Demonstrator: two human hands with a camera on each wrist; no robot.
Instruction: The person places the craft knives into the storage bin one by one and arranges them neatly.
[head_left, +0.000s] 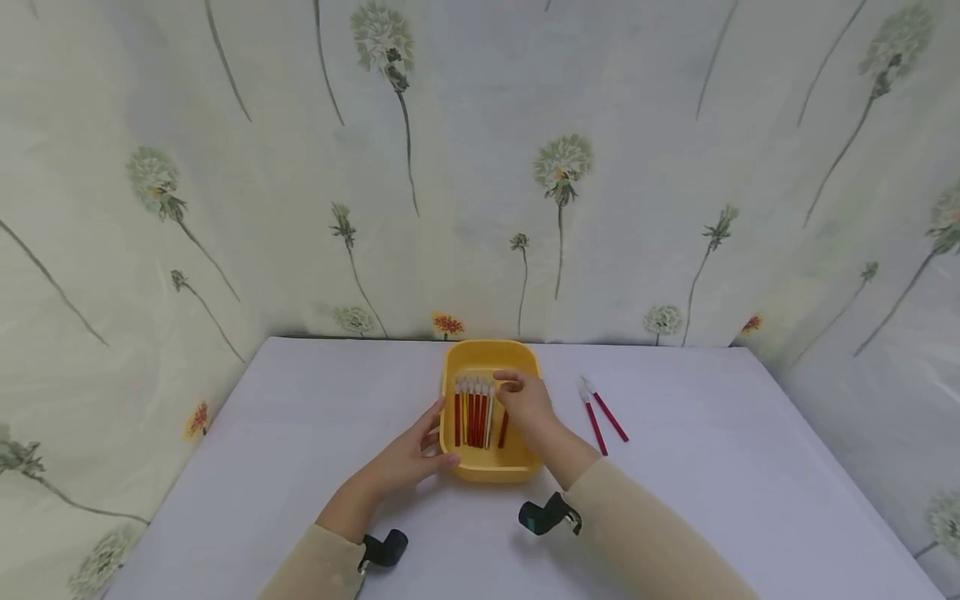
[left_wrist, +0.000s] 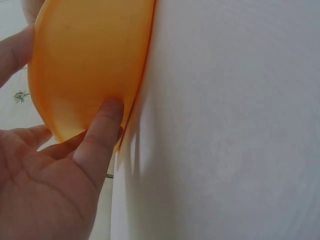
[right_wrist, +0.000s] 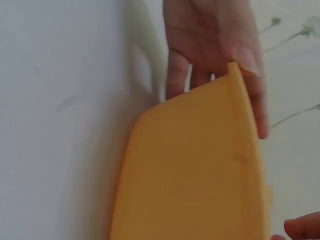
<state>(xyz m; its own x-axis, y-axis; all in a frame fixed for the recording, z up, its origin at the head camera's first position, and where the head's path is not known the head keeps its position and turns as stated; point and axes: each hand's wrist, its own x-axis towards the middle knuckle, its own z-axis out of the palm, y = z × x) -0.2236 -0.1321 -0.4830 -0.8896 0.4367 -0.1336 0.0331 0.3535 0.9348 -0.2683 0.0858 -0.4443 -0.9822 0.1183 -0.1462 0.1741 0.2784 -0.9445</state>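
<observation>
My left hand [head_left: 416, 454] grips the near left side of a yellow tray [head_left: 491, 473]. Its thumb lies over the rim and its fingers press the outer wall, which the left wrist view shows close up. Inside the tray stands a neat row of slim red and yellowish sticks with pale tips [head_left: 476, 417]. My right hand [head_left: 525, 404] reaches over the tray's right half, thumb and forefinger curled together at the upper end of one red stick [head_left: 503, 431]. That stick's tip is hidden behind the fingers. It lies a little right of the row.
Two more red sticks with pale tips [head_left: 611, 418] lie on the white table [head_left: 697, 450], right of the tray. A flower-patterned cloth [head_left: 465, 250] hangs behind the table's back edge and down both sides.
</observation>
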